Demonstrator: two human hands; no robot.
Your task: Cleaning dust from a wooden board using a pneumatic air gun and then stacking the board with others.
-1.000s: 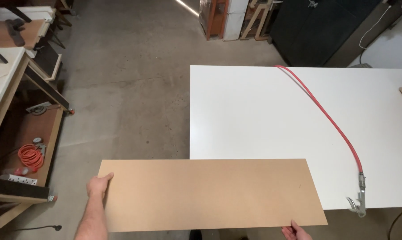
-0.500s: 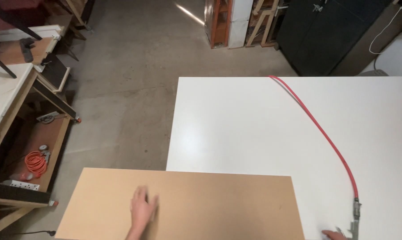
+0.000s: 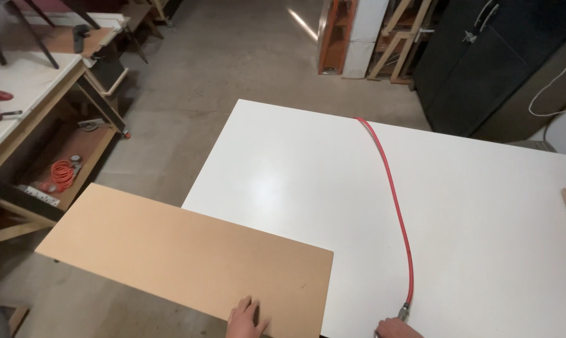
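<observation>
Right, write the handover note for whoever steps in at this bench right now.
Left hand: flat on top of the brown board, near its close edge, fingers spread, no grip around it.
Right hand: at the close edge of the white table, at the metal fitting on the end of the red hose; only partly in frame, so its grip cannot be told.
Board: lies flat, its right end over the table's near left corner, the rest hanging out over the floor.
Hose: runs across the tabletop from the far side to the close edge.
Done: board partly on the table.
Left: most of the board is not yet on the table.
</observation>
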